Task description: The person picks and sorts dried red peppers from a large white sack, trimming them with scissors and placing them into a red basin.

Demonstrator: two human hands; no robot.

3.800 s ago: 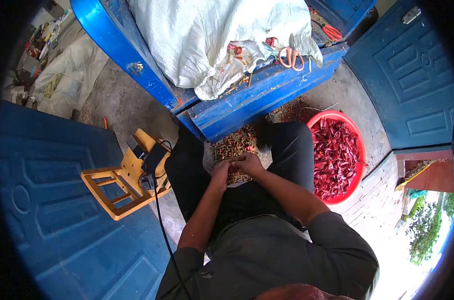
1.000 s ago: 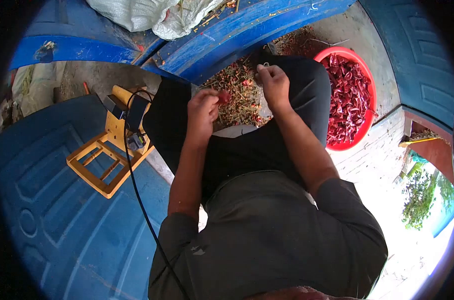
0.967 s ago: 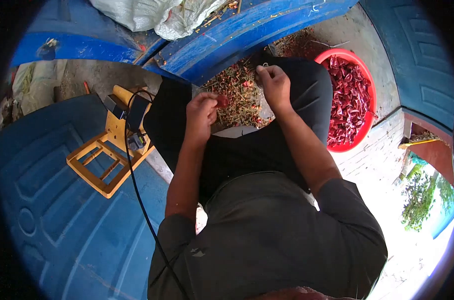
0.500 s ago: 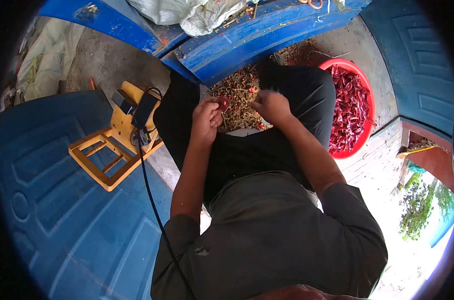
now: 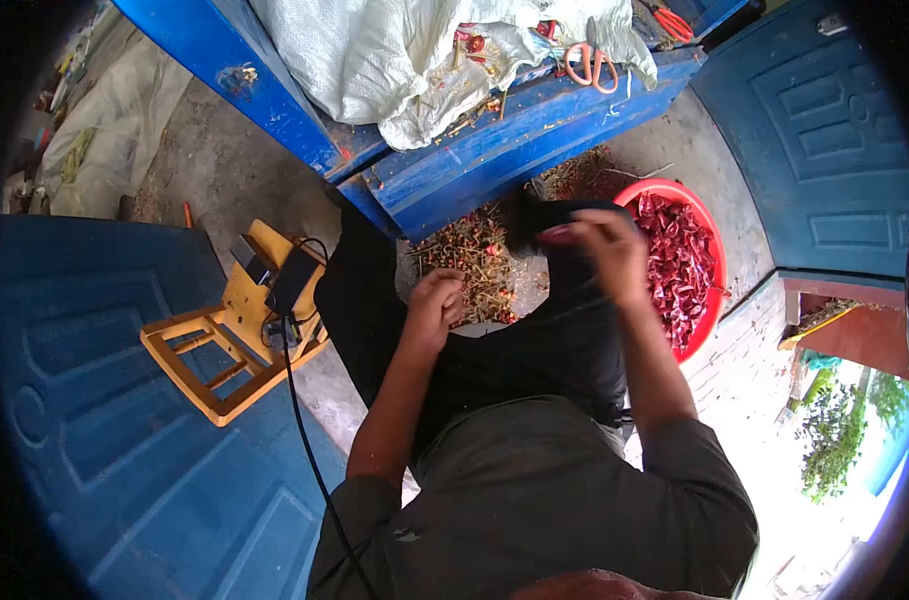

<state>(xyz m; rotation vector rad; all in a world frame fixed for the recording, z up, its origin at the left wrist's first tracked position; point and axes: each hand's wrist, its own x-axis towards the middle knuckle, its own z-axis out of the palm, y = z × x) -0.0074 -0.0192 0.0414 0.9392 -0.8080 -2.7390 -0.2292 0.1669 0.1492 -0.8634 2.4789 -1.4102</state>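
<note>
My left hand [image 5: 436, 305] is closed above the pile of stems and red scraps [image 5: 474, 260] on the floor between my legs; what its fingers hold, if anything, is too small to tell. Over my right knee, my right hand [image 5: 614, 255] is closed on a dark red pepper [image 5: 557, 234], blurred by motion. Just right of that hand stands a red basin [image 5: 720, 265] full of dark red dried pieces [image 5: 682, 260].
In front is a blue wooden table [image 5: 534, 110] with a white woven sack [image 5: 364, 60] and orange-handled scissors [image 5: 591, 68]. A small wooden chair [image 5: 214, 365] with black devices and a cable stands at the left. Blue door panels lie on both sides.
My right hand has moved right and up toward the basin, now with a red pepper in it. The red piece is gone from my left hand. The view has tilted toward the table.
</note>
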